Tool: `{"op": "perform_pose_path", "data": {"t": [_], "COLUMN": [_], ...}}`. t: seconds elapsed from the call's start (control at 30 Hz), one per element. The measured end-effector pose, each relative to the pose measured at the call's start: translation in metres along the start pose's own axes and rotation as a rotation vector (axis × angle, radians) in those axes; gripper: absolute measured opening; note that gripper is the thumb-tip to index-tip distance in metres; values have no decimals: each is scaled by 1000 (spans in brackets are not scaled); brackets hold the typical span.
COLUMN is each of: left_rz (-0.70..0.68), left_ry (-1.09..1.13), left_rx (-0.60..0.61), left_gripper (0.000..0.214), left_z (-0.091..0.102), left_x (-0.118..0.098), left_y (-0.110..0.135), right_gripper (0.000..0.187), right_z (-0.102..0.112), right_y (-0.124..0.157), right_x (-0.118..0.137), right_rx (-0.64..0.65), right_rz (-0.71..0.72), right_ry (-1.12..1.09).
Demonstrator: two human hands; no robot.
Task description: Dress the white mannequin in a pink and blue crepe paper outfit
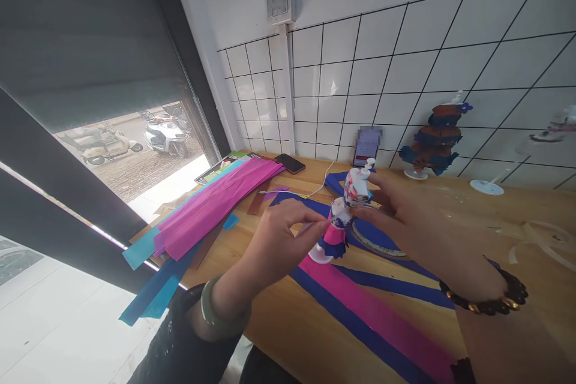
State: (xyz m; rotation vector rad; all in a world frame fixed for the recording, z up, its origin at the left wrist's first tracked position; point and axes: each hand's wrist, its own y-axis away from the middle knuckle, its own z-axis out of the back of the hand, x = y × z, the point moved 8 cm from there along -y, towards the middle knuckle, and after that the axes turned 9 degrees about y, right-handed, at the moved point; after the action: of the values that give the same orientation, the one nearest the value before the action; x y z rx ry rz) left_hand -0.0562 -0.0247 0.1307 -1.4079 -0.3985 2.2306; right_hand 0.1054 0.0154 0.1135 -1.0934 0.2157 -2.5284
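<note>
A small white figurine with a patterned top and a pink and blue paper skirt stands on a wooden table. My right hand wraps its fingers round the figurine's upper body. My left hand pinches at the figurine's waist, thumb and fingers closed on the paper there. Long strips of pink paper and blue paper run from the figurine toward me. A roll of tape lies just behind the figurine.
A stack of magenta crepe paper and teal sheets overhangs the table's left edge by the window. A phone, a white cable, a finished dressed figurine and white stands sit near the tiled wall.
</note>
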Motion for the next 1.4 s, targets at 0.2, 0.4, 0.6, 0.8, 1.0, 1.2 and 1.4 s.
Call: {"op": "perform_pose_path", "data": {"t": [0.2,0.4,0.6,0.8,1.0,1.2,1.4], "left_rz": [-140,28,-61,-22,-6,-1,97], "left_ry": [-6,75,-129,-24,40,59,232], "left_rx": [185,22,-56,-154,-170,-212,-222], "left_gripper": [12,21,51,45,38,36,34], "left_z": [-34,-14,-24,-22,-17,-15,-9], "left_x": [-18,7,7,18,19,19,28], "left_y": [19,10,-1,-1,-2,-1,-2], "right_gripper": [47,52,52,49,56,54,24], "right_z": [2,5,-5,-1,1,4,5], "right_y": [0,2,4,9,15,19,19], "right_x": [-3,3,13,24,37,38,44], "right_rx": [-31,-18,8,-70,-183,-302,-269], "right_rz": [-23,-33,-4,35,111,85,165], "right_ry": [42,2,-23,201,311,467,385]}}
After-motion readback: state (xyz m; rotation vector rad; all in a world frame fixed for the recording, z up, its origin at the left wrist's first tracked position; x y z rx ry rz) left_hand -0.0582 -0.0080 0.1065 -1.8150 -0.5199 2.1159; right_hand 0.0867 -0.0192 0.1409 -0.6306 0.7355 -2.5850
